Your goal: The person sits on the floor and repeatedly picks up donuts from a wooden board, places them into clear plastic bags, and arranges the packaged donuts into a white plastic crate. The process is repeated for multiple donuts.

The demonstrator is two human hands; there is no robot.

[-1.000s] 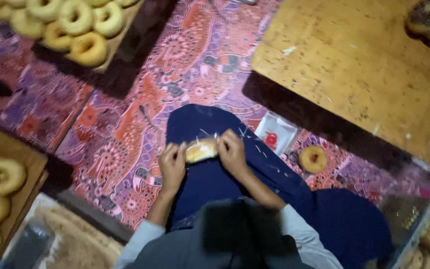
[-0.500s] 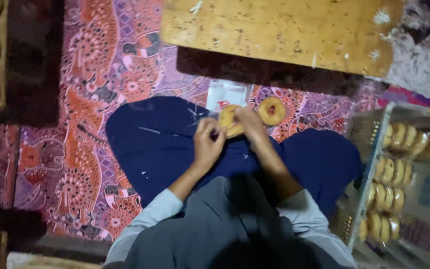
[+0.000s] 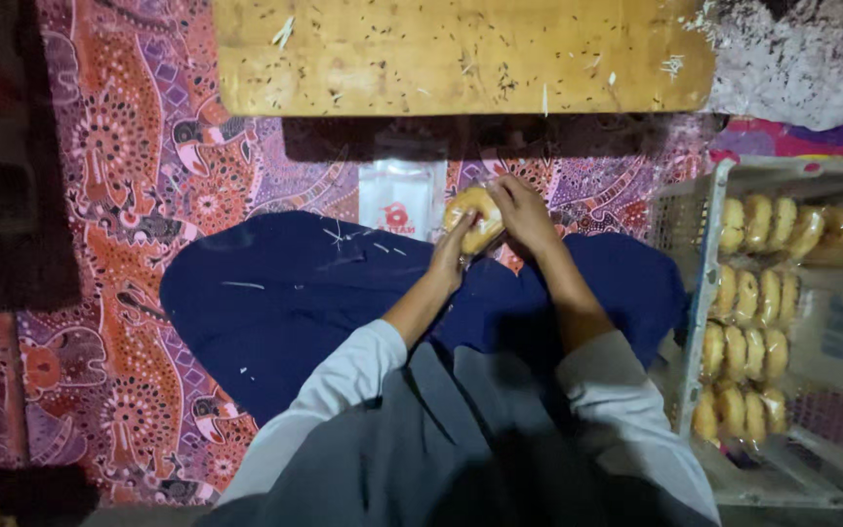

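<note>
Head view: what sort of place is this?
Probably a small home bakery's packing spot on the floor: a patterned mat, a crumb-strewn wooden board, and a plastic crate of bagged doughnuts.

bagged doughnut [image 3: 475, 220] between both hands

the patterned mat [image 3: 139, 195] fills the left and middle of the frame in red, orange, purple and white, with dotted flowers and curling animal shapes, and near the top centre a clear plastic wrapper [image 3: 400, 198] with a red mark lies on it. the wooden board [image 3: 461, 54] along the top edge is pale yellow-brown, flecked with small dark specks, while the lap cloth [image 3: 285, 303] in the middle is plain deep navy and the sleeves [image 3: 343, 376] below it are light grey. the doughnut [image 3: 475, 217] at centre is golden yellow, as are the wrapped doughnuts [image 3: 758, 293] in the grey-white crate [image 3: 690, 210] at the right edge.
</note>
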